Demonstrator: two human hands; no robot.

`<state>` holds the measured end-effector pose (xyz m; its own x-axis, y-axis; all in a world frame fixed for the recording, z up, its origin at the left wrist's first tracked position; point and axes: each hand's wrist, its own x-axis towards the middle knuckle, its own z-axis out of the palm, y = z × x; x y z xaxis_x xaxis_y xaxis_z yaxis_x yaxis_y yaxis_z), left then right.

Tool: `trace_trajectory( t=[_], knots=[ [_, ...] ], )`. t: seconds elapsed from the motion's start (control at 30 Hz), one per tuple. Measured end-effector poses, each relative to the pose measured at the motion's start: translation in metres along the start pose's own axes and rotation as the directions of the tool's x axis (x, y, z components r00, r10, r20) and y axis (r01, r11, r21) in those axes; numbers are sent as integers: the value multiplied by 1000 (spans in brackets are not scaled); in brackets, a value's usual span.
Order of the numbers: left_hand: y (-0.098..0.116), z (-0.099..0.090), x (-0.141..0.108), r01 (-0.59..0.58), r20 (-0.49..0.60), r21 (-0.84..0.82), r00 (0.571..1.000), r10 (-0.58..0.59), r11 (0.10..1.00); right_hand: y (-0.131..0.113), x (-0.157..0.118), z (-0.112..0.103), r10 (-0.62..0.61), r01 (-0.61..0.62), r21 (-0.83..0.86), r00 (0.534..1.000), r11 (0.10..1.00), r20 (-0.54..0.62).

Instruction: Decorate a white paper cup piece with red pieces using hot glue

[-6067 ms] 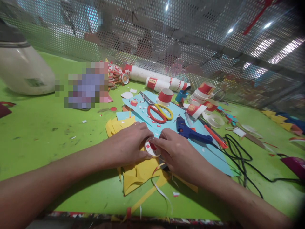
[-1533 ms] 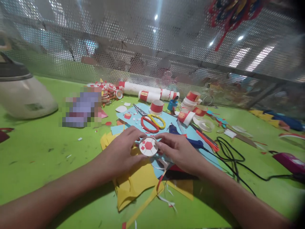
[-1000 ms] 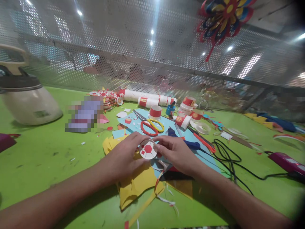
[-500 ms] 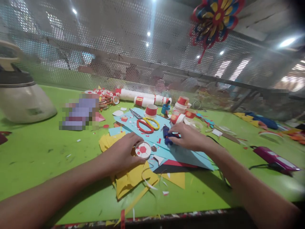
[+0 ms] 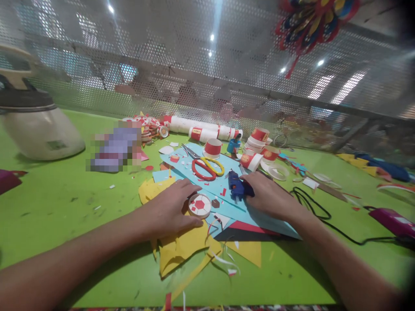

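A white paper disc with red patches (image 5: 199, 205), shaped like a shallow cup base, lies on the yellow and blue paper. My left hand (image 5: 171, 207) curves around its left side, thumb and fingers apart, and does not appear to grip it. My right hand (image 5: 267, 194) is closed on the dark handle of a blue glue gun (image 5: 236, 186), which rests on light-blue paper (image 5: 259, 218). Its fingers are mostly hidden behind the hand. Scissors with red and yellow handles (image 5: 207, 168) lie open beyond both hands.
Red-and-white paper cups (image 5: 212, 148) and long cup stacks (image 5: 194, 124) stand at the back. A blue bottle (image 5: 234, 145) is beside them. At left stands a large pale jug (image 5: 48, 129). A black cord (image 5: 340, 231) and a magenta tool (image 5: 391, 222) lie right.
My right hand has gone from fingers laid over the glue gun to a grasp on its handle. My left fingers have loosened from the paper disc. The view has shifted slightly left.
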<state>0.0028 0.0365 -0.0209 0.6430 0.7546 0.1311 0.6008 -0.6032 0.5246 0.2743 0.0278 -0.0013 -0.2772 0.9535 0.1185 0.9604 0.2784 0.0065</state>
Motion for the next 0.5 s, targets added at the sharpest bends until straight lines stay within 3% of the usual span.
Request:
trace_trajectory(
  t=[0.2, 0.33, 0.43, 0.5],
  knots=[
    [2, -8, -2, 47, 72, -48, 996, -44, 998, 0, -6, -11, 48, -33, 102, 988, 994, -148],
    [2, -11, -3, 43, 97, -95, 995, -34, 995, -4, -15, -22, 146, -13, 395, 940, 919, -309],
    [-1, -10, -2, 14, 88, -97, 996, -6, 995, -9, -22, -28, 195, -45, 624, 965, 780, -173],
    [-3, -8, -1, 1, 79, -81, 997, 6, 997, -11, -27, -30, 179, -86, 691, 982, 718, -64]
  ],
)
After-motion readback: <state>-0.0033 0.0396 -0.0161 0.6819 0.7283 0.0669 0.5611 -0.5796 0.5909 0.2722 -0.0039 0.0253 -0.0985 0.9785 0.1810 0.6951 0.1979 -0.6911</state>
